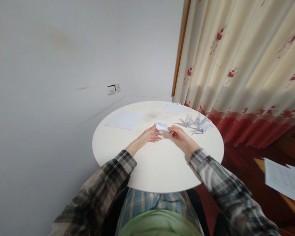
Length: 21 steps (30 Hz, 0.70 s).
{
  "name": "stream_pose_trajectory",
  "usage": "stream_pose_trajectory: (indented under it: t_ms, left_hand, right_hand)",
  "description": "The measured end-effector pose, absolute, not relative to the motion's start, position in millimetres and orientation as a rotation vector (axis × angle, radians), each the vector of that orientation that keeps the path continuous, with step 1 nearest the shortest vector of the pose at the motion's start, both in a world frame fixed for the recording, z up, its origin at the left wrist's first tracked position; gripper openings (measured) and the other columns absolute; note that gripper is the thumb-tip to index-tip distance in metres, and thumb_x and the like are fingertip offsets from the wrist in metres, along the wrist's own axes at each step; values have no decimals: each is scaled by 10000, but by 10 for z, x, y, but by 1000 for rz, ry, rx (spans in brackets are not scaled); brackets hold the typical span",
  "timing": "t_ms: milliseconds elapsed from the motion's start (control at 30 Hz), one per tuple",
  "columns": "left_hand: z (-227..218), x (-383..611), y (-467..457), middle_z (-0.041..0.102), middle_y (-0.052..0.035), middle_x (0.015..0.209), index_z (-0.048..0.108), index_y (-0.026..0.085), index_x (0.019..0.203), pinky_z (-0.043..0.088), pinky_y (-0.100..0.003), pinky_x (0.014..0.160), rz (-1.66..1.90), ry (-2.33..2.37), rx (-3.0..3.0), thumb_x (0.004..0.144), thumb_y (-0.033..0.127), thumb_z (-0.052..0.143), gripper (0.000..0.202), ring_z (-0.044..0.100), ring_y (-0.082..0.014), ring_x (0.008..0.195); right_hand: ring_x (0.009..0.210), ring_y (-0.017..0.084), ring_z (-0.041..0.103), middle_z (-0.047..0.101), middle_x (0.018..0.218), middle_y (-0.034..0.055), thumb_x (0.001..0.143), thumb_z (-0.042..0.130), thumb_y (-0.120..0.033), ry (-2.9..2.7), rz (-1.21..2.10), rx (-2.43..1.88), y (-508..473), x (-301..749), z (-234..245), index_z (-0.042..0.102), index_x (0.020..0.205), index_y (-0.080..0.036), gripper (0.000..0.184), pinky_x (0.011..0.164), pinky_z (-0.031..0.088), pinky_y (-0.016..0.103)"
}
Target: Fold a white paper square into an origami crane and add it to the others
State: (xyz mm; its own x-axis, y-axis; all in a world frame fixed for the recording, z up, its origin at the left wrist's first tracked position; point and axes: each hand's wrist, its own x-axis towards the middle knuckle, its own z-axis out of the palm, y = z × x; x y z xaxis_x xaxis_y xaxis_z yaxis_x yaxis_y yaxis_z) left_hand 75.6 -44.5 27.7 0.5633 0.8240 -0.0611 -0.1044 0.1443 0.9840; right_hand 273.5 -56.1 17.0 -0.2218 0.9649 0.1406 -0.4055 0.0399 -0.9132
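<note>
A small folded piece of white paper (161,126) is held between my two hands, over the middle of the round white table (157,170). My left hand (151,134) pinches its left end, while the lower fingers stay loosely spread. At the right end, my right hand (179,133) grips it between thumb and curled fingers. Several folded white paper cranes (199,124) stand together to the right of my right hand.
Flat white sheets (125,120) lie on the table's left side, and more paper (172,108) lies at the back. A wall socket (110,90) is beyond the table. A floral curtain (238,65) hangs at right. Printed papers (284,178) lie on a wooden surface at lower right.
</note>
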Motion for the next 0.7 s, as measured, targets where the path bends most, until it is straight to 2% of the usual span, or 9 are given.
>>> stream_pose_trajectory:
  t_ms: [267, 533, 700]
  left_hand:
    - [244, 747, -417, 654, -119, 954, 569, 131, 958, 434, -291, 675, 649, 770, 1151, 739, 680, 354, 630, 627, -190, 736]
    - [218, 783, -393, 650, -94, 950, 578, 146, 968, 432, -293, 745, 742, 765, 1155, 794, 561, 413, 479, 608, -183, 802]
    - [266, 814, -413, 634, -100, 960, 572, 136, 943, 427, -296, 800, 849, 666, 1090, 793, 508, 467, 414, 587, -173, 839]
  right_hand:
    - [487, 57, 467, 533, 521, -44, 618, 691, -217, -1143, 1501, -771, -610, 2713, 210, 567, 597, -147, 145, 491, 341, 191]
    - [445, 61, 458, 540, 476, -35, 601, 691, -258, -1450, 1531, -917, -625, 2684, 196, 569, 597, -134, 174, 488, 318, 211]
    - [414, 54, 421, 524, 448, -40, 590, 692, -291, -1578, 1482, -1020, -648, 2645, 157, 561, 607, -131, 208, 457, 263, 209]
